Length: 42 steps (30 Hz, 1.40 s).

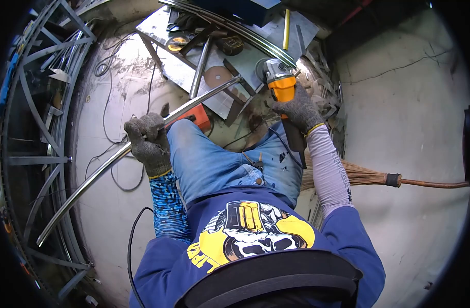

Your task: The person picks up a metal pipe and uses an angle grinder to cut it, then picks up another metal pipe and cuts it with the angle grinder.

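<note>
My left hand (148, 138), in a grey glove, is wrapped round a long shiny metal tube (86, 184). The tube slants from the lower left up to the low metal table, its far end near the middle of the view. In a matching glove, my right hand (298, 109) grips an orange and silver angle grinder (281, 84). The grinder's disc (260, 70) faces left, over the table's right part and apart from the tube. A brown round disc (217, 77) lies on the table beside the tube's far end.
The metal table (174, 75) also bears a tape measure (177, 43), a yellow bar (286, 31) and several metal pieces. An orange-red object (196, 117) is beyond my left knee. A broom (373, 177) lies at right, a steel frame (37, 160) stands at left, and cables trail across the floor.
</note>
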Each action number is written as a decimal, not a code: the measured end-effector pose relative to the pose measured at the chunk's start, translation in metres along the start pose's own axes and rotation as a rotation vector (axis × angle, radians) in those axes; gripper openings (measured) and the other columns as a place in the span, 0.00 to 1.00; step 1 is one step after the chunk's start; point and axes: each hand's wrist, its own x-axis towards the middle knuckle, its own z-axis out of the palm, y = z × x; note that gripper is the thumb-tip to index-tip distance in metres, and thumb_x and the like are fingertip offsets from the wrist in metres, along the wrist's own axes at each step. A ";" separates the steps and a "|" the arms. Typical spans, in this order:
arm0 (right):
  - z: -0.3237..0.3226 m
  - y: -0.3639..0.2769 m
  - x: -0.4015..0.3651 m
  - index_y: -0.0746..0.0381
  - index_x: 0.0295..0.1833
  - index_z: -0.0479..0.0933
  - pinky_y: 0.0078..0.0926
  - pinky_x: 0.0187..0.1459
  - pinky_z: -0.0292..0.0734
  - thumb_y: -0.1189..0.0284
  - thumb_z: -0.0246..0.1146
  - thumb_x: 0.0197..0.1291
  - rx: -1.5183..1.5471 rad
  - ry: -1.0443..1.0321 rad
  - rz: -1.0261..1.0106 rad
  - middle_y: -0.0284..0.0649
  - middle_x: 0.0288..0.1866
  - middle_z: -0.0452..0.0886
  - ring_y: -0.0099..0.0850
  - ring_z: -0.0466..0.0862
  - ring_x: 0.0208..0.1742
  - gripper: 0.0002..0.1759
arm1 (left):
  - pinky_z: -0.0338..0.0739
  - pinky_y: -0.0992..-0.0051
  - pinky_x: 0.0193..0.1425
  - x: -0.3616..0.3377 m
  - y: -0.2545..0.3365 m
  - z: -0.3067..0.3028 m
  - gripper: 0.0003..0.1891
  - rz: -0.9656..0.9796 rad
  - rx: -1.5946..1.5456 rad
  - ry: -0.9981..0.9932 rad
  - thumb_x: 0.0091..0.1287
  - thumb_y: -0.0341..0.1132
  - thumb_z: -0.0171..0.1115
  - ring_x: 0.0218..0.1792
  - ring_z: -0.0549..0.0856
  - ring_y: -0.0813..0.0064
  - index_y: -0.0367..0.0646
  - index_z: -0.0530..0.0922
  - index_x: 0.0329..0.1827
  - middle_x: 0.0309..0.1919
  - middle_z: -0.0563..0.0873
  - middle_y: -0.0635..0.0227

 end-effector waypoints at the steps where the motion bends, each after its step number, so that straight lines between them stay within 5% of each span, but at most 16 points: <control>1: 0.000 -0.002 0.003 0.66 0.64 0.74 0.43 0.64 0.80 0.61 0.81 0.39 -0.003 0.018 -0.040 0.51 0.55 0.84 0.46 0.86 0.58 0.44 | 0.72 0.43 0.73 -0.009 -0.002 0.000 0.25 -0.028 0.014 0.028 0.85 0.50 0.49 0.27 0.64 0.74 0.50 0.61 0.26 0.21 0.60 0.75; 2: 0.000 -0.003 0.005 0.66 0.64 0.74 0.43 0.64 0.80 0.61 0.81 0.39 -0.014 0.014 -0.039 0.51 0.55 0.84 0.46 0.86 0.58 0.44 | 0.73 0.36 0.69 -0.018 -0.008 -0.003 0.26 -0.016 -0.043 0.106 0.85 0.51 0.50 0.25 0.67 0.70 0.47 0.62 0.27 0.18 0.61 0.72; 9: 0.015 -0.012 0.021 0.66 0.67 0.70 0.44 0.67 0.78 0.61 0.80 0.39 -0.172 -0.117 0.030 0.57 0.60 0.83 0.50 0.84 0.62 0.48 | 0.73 0.38 0.70 -0.031 -0.008 0.021 0.26 0.059 0.196 0.055 0.85 0.51 0.50 0.28 0.68 0.70 0.47 0.63 0.26 0.20 0.63 0.73; 10: 0.018 -0.012 0.023 0.66 0.68 0.69 0.44 0.67 0.78 0.60 0.80 0.39 -0.169 -0.132 0.023 0.57 0.60 0.83 0.50 0.84 0.63 0.49 | 0.72 0.63 0.40 -0.027 -0.010 0.022 0.24 0.114 0.146 0.018 0.85 0.48 0.52 0.26 0.68 0.70 0.46 0.65 0.28 0.19 0.63 0.72; 14: 0.019 -0.018 0.024 0.67 0.68 0.68 0.45 0.68 0.78 0.60 0.81 0.38 -0.211 -0.134 0.031 0.57 0.62 0.82 0.51 0.84 0.64 0.50 | 0.72 0.62 0.40 -0.029 -0.012 0.016 0.24 0.105 0.112 0.022 0.85 0.47 0.50 0.25 0.67 0.70 0.46 0.66 0.28 0.19 0.64 0.72; 16: 0.019 -0.020 0.023 0.67 0.68 0.68 0.45 0.68 0.78 0.60 0.81 0.38 -0.261 -0.129 0.027 0.57 0.62 0.82 0.52 0.84 0.64 0.50 | 0.78 0.47 0.61 -0.031 -0.010 0.011 0.26 0.063 0.146 -0.002 0.84 0.51 0.50 0.28 0.69 0.69 0.46 0.64 0.27 0.20 0.63 0.72; 17: 0.020 -0.019 0.025 0.66 0.68 0.68 0.45 0.68 0.78 0.60 0.81 0.38 -0.255 -0.130 0.022 0.57 0.62 0.82 0.52 0.84 0.64 0.50 | 0.78 0.47 0.61 -0.031 -0.009 0.011 0.26 0.069 0.144 0.004 0.84 0.51 0.50 0.28 0.69 0.69 0.46 0.64 0.27 0.20 0.63 0.72; 22: 0.017 -0.024 0.030 0.66 0.68 0.68 0.45 0.69 0.77 0.60 0.81 0.38 -0.231 -0.145 -0.043 0.57 0.62 0.83 0.52 0.84 0.64 0.50 | 0.70 0.64 0.41 -0.030 -0.007 0.025 0.25 0.113 0.190 0.030 0.85 0.50 0.50 0.27 0.68 0.71 0.47 0.64 0.27 0.19 0.63 0.73; 29: 0.021 -0.011 0.028 0.64 0.68 0.69 0.46 0.67 0.78 0.57 0.80 0.36 -0.293 -0.114 -0.007 0.58 0.61 0.83 0.54 0.85 0.63 0.51 | 0.74 0.61 0.46 -0.034 -0.006 0.030 0.25 0.130 0.230 0.003 0.87 0.49 0.46 0.27 0.67 0.71 0.46 0.64 0.27 0.19 0.63 0.73; 32: 0.019 -0.015 0.031 0.64 0.68 0.69 0.47 0.66 0.79 0.57 0.78 0.38 -0.268 -0.154 -0.024 0.57 0.60 0.84 0.53 0.85 0.63 0.50 | 0.81 0.48 0.55 -0.031 -0.007 0.032 0.25 0.132 0.194 0.020 0.87 0.49 0.46 0.26 0.72 0.69 0.45 0.66 0.29 0.18 0.66 0.72; 37: 0.022 -0.014 0.021 0.63 0.66 0.69 0.46 0.66 0.79 0.58 0.80 0.37 -0.231 -0.066 -0.031 0.59 0.59 0.84 0.54 0.85 0.63 0.48 | 0.68 0.66 0.36 -0.030 -0.004 0.043 0.25 0.170 0.201 0.028 0.87 0.49 0.46 0.22 0.64 0.74 0.48 0.64 0.27 0.17 0.62 0.75; 42: 0.015 -0.028 0.011 0.63 0.67 0.67 0.48 0.67 0.78 0.58 0.81 0.37 -0.256 -0.148 0.090 0.59 0.60 0.83 0.55 0.84 0.64 0.50 | 0.72 0.65 0.38 -0.033 -0.005 0.044 0.24 0.181 0.216 0.026 0.87 0.47 0.46 0.23 0.65 0.74 0.48 0.64 0.28 0.17 0.63 0.74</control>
